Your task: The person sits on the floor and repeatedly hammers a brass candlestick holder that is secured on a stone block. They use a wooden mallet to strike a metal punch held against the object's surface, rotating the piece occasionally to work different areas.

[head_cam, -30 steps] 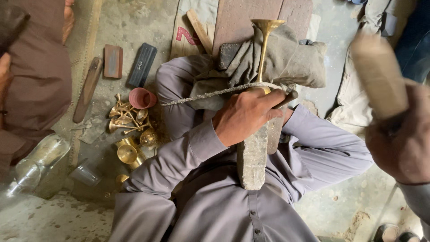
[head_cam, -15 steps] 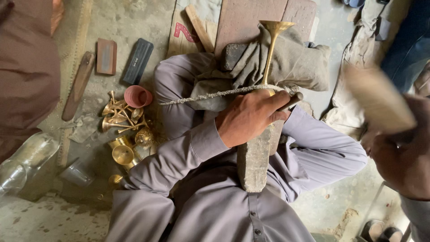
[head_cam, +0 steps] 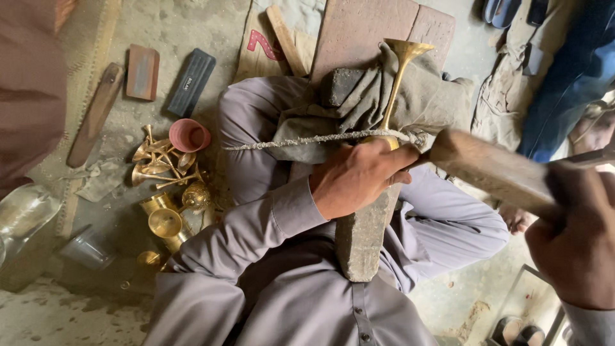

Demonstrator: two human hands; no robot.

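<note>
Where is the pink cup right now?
In the head view the pink cup lies on the ground at left, atop the pile of brass goblets, just below the dark sharpening block.

Single head-worn view, looking steeply down, close over the lap

left hand (head_cam: pixel 359 176) grips brass goblet (head_cam: pixel 398 83) | right hand (head_cam: pixel 576 240) holds wooden mallet (head_cam: pixel 490 170)

The goblet (head_cam: pixel 398 83) is shiny gold, as are the cups (head_cam: pixel 168 192) heaped on the grey floor (head_cam: pixel 179 25). The small bowl (head_cam: pixel 189 135) is pink. The cloth (head_cam: pixel 378 102) is dull olive-grey, the mallet (head_cam: pixel 487 170) brown, the sleeve (head_cam: pixel 256 224) plain lilac-grey.
</note>
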